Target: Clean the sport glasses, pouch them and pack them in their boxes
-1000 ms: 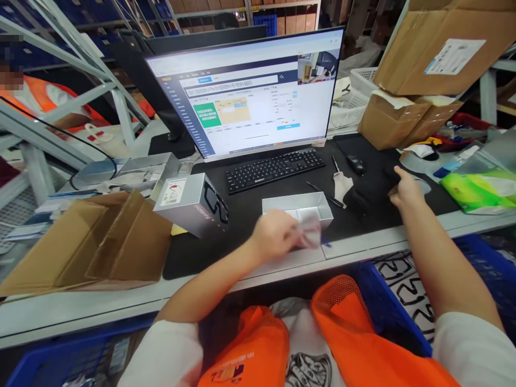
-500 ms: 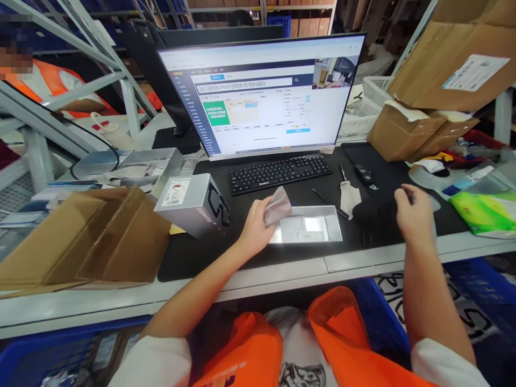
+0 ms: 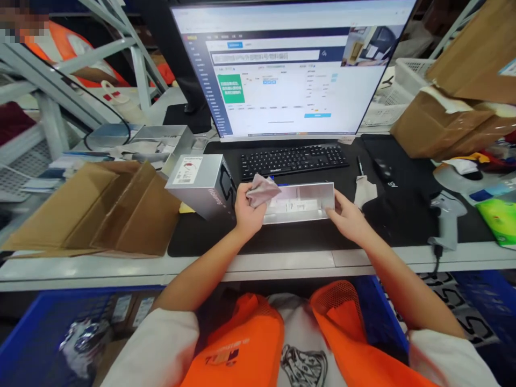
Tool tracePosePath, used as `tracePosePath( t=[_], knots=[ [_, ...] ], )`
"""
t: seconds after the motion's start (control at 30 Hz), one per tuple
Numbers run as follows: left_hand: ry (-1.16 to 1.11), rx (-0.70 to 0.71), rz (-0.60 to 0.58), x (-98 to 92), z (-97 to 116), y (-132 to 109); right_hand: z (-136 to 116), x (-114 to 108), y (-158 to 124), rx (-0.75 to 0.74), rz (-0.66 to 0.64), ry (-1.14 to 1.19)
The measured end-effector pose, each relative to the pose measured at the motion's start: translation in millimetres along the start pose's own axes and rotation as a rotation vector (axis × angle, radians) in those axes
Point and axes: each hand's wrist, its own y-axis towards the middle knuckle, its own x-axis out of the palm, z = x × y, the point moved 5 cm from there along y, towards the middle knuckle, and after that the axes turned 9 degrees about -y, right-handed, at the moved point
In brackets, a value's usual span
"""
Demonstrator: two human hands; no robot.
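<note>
My left hand (image 3: 249,210) is closed around a crumpled greyish-pink cloth (image 3: 262,190), at the left end of a shallow silver box (image 3: 329,194). Whether it also grips that end is hidden. With thumb and fingers, my right hand (image 3: 347,215) holds the box by its right end. The box's open inside faces up and a white printed label (image 3: 301,206) shows in it. Left of my hands stands a grey carton (image 3: 197,185) with a barcode sticker and a black loop printed on its side.
Behind the box are a black keyboard (image 3: 294,159) and a monitor (image 3: 278,102). To the right lie a mouse (image 3: 382,170), a pale cloth (image 3: 365,191) and a barcode scanner (image 3: 446,217). Cardboard (image 3: 133,209) is stacked at left. A person in an orange vest (image 3: 66,45) is beyond the frame.
My right hand has come from the scanner at the right to the box's right end. The box now tilts a little. My left hand keeps the cloth. The camera view has shifted.
</note>
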Motion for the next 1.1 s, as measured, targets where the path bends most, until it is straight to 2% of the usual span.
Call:
tracePosePath(
  t=[0.07,0.17,0.3,0.47,0.57,0.7,0.77,0.83,0.97,1.1],
  knots=[
    [0.029,-0.007,0.048,-4.3,-5,7,-4,5,18,-0.055,0.015,-0.081],
    [0.044,-0.013,0.076,-7.0,-12,11,-1,12,33,-0.113,0.105,-0.121],
    [0.053,0.043,0.046,-6.3,-12,9,16,17,31,-0.129,0.168,-0.081],
    [0.112,0.053,0.01,-7.8,-13,13,28,19,25,-0.127,0.109,-0.021],
    [0.204,0.101,-0.019,-10.9,-4,21,26,23,25,-0.13,0.062,0.02],
    [0.429,0.226,-0.054,-11.7,25,32,23,31,25,-0.145,0.031,0.065],
    [0.493,0.256,-0.145,-3.0,37,38,26,36,27,-0.122,0.012,0.1],
    [0.531,0.229,-0.282,12.4,41,46,29,40,29,-0.09,-0.007,0.124],
    [0.561,0.071,-0.446,43.3,34,64,33,42,31,-0.08,0.001,0.128],
    [0.528,-0.025,-0.567,61.5,26,73,32,33,33,-0.076,0.048,0.116]
  ],
)
